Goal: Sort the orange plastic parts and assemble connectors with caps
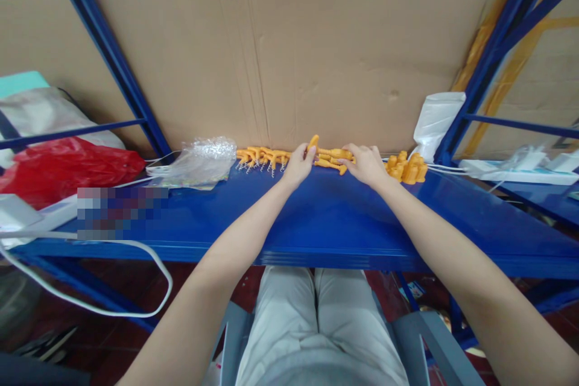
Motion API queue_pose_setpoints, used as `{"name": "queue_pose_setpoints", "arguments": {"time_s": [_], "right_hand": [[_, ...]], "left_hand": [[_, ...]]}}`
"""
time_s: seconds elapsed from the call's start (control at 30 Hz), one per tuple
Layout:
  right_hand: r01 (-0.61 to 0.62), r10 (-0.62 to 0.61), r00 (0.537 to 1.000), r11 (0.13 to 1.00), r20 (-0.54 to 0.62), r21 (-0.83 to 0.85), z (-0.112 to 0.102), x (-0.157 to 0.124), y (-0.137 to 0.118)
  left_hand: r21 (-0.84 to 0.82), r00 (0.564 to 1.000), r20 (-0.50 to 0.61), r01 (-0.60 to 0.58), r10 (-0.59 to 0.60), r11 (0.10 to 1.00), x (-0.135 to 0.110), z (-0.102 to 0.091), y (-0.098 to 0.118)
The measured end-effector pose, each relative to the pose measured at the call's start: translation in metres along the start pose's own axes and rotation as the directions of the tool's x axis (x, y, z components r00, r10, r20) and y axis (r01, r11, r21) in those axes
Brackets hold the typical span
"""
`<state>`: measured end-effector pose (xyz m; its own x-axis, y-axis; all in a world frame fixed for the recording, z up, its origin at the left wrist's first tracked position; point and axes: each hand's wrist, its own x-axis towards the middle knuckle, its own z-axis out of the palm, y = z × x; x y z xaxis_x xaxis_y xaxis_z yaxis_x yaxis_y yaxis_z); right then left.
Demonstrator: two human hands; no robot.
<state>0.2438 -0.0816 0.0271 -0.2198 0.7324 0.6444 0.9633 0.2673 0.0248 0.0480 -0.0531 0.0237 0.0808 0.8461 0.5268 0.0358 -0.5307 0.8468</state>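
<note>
My left hand [298, 167] is closed around an orange plastic piece [313, 142], whose rounded end sticks up past the thumb. To its left lies a row of orange-handled corkscrews [260, 155], their metal spirals pointing toward me. My right hand [367, 164] reaches into more orange pieces [331, 160] lying along the back of the table, thumb and fingers closed about the end of one. Its exact shape is partly hidden by the fingers. Just right of that hand stands a cluster of upright orange pieces [409, 169].
The blue metal table [325, 217] backs onto a cardboard sheet [344, 54]. Clear plastic bags [203, 160] lie left; a white pouch [438, 120] leans right. Power strips [520, 172] and a white cable [169, 286] flank the sides. Blue posts [117, 66] frame the shelf.
</note>
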Motion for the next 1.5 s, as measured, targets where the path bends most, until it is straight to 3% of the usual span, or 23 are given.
{"name": "queue_pose_setpoints", "arguments": {"time_s": [0.1, 0.2, 0.53, 0.73, 0.93, 1.1, 1.5], "right_hand": [[0.027, -0.026, 0.999, 1.0, -0.037, 0.016, 0.002, 0.0, 0.005], [0.05, -0.05, 0.998, 0.999, -0.036, 0.005, 0.003, 0.0, 0.005], [0.132, -0.144, 0.985, 0.984, -0.099, -0.118, -0.011, -0.002, -0.009], [0.186, -0.179, 0.974, 0.982, -0.136, 0.045, -0.007, 0.0, -0.003], [0.189, -0.192, 0.981, 0.966, 0.001, 0.177, -0.003, -0.001, -0.007], [0.156, -0.167, 0.983, 0.977, 0.07, 0.146, -0.002, -0.001, -0.008], [0.207, -0.212, 0.976, 0.973, -0.046, -0.098, -0.015, 0.0, -0.015]], "left_hand": [[0.02, 0.999, 0.03, 0.023, -0.024, 1.0, -0.001, 0.0, -0.003], [-0.021, 0.992, 0.023, 0.124, -0.123, 0.992, -0.003, 0.001, -0.003], [-0.197, 0.911, 0.031, 0.408, -0.41, 0.891, -0.008, 0.0, 0.018], [-0.21, 0.908, -0.046, 0.399, -0.416, 0.893, -0.009, -0.001, 0.023], [-0.193, 0.919, -0.084, 0.365, -0.386, 0.911, -0.009, -0.001, 0.018], [-0.19, 0.923, -0.071, 0.36, -0.379, 0.913, -0.008, 0.0, 0.015], [-0.37, 0.905, -0.021, 0.388, -0.425, 0.844, -0.004, -0.001, 0.012]]}}
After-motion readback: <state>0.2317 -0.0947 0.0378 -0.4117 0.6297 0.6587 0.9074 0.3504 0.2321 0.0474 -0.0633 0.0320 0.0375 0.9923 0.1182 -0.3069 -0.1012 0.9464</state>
